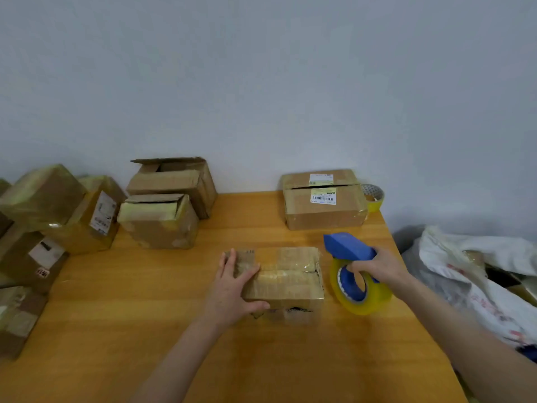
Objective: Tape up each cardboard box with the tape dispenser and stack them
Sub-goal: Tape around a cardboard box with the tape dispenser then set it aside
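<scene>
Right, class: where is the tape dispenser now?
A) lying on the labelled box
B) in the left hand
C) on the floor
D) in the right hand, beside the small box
D: the right hand grips the dispenser just right of the small box, and the left hand rests on that box.

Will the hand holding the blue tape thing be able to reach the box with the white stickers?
Probably yes. Only bare table lies between the right hand and the labelled box, but the hand is full, gripping the tape dispenser.
</scene>
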Demonstrator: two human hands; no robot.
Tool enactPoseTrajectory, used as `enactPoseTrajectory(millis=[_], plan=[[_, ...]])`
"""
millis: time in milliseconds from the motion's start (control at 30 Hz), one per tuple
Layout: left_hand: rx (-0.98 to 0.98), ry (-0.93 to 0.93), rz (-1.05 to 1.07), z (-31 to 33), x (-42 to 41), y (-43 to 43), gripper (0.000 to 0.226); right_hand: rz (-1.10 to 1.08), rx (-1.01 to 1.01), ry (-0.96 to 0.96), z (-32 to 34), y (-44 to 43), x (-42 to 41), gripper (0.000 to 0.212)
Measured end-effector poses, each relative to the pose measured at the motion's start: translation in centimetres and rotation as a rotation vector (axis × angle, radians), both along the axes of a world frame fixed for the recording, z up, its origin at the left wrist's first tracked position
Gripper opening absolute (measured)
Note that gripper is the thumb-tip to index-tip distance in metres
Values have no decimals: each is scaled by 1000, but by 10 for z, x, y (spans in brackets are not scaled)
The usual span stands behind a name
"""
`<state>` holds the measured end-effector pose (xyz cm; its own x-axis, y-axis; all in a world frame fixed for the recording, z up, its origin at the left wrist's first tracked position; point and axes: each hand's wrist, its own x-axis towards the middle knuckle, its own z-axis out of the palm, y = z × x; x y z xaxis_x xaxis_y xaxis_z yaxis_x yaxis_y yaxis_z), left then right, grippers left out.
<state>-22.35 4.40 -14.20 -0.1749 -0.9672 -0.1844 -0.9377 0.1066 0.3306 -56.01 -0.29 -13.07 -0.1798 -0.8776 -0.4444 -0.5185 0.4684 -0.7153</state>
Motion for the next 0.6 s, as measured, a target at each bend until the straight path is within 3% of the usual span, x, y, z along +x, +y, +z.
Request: enactPoseTrajectory(millis=[133, 267, 300, 367, 433, 500, 600], plan=[[8, -23, -6, 3, -4, -1, 89, 21, -213, -19, 64, -14, -8, 51], [-62, -99, 20, 19, -9, 0, 88, 235, -252, -146, 118, -19, 16, 52], [-123, -5, 69, 26, -13, -2, 82, 302, -241, -171, 124, -16, 27, 53], [-138, 499, 293, 50, -22, -8, 72, 407, -229, -207, 129, -7, 51, 59], [110, 1035, 551, 75, -28, -19, 60, 465, -227, -240, 129, -2, 69, 63], [323, 1205, 629, 89, -26, -26, 58, 515, -226, -246, 128, -1, 80, 61], [352, 1214, 639, 97, -21, -25, 56, 595, -227, -221, 127, -4, 88, 57]])
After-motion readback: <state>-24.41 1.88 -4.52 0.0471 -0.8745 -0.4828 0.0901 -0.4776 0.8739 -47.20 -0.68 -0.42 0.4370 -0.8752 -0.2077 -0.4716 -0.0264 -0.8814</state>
